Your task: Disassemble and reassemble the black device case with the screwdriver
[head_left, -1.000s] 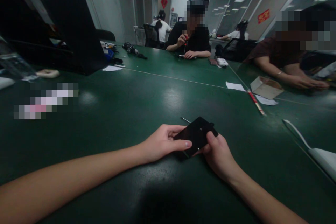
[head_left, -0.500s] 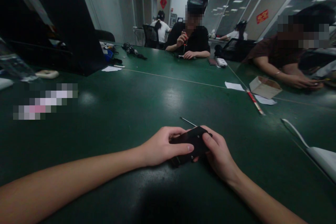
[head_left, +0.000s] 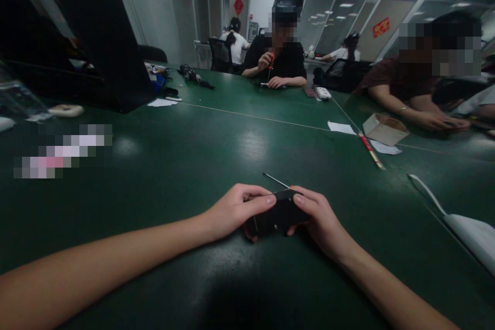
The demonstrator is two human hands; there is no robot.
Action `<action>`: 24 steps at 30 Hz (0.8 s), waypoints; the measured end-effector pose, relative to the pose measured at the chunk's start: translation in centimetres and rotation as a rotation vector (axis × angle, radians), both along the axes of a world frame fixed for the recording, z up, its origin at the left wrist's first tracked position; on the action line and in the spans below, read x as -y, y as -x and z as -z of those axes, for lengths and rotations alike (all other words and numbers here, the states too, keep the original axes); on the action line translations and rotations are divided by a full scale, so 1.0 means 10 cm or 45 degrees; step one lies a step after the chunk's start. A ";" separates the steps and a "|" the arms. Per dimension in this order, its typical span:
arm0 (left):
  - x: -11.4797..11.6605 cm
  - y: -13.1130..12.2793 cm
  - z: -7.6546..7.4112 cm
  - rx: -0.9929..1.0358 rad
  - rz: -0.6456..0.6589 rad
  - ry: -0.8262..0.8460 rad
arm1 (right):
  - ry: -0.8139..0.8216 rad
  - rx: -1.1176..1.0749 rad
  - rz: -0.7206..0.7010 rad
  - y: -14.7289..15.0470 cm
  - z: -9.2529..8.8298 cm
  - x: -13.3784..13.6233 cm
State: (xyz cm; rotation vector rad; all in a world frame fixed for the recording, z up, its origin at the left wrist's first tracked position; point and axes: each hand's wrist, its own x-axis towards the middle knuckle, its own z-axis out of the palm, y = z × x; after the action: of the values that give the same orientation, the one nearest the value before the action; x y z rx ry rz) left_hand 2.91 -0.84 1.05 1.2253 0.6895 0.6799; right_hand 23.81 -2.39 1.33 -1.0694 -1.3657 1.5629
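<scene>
A small black rectangular case with tiny bright spots like screw heads sits between my two hands above the table. My left hand closes on its left end, thumb over the top face and fingertips showing below. On the right end, my right hand grips it with the thumb at the upper corner. Just beyond the case, a thin metal shaft, apparently a screwdriver's, points to the far left. A bit of orange shows where it meets my right hand; whether that hand holds it or it lies behind, I cannot tell.
A dark green table spreads all around. At right stand an open box, papers, a red-and-white stick and a white pouch-like thing. A big black panel rises at left. Co-workers sit across and at right.
The black case has turned to lie more level, its near face facing me more. My left thumb has shifted up toward its far edge. The view has swung slightly right.
</scene>
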 end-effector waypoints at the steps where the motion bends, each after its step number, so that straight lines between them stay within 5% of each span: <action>1: -0.01 0.00 0.01 0.032 -0.029 0.027 | 0.014 -0.005 -0.006 -0.01 -0.01 0.00; 9: -0.06 0.01 0.06 0.382 -0.194 0.072 | 0.066 -0.254 0.246 0.06 -0.05 0.02; 18: -0.10 0.00 0.11 0.265 -0.263 0.015 | 0.090 0.056 -0.099 -0.07 0.03 -0.01; 24: -0.12 -0.04 0.08 0.440 -0.251 0.090 | 0.144 -0.146 0.032 0.06 0.00 0.02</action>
State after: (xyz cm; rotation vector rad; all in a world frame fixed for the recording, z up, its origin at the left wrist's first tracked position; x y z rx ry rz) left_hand 3.27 0.36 0.23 0.9502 0.5429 0.9955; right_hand 23.17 -2.63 1.32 -1.0432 -1.1945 1.6730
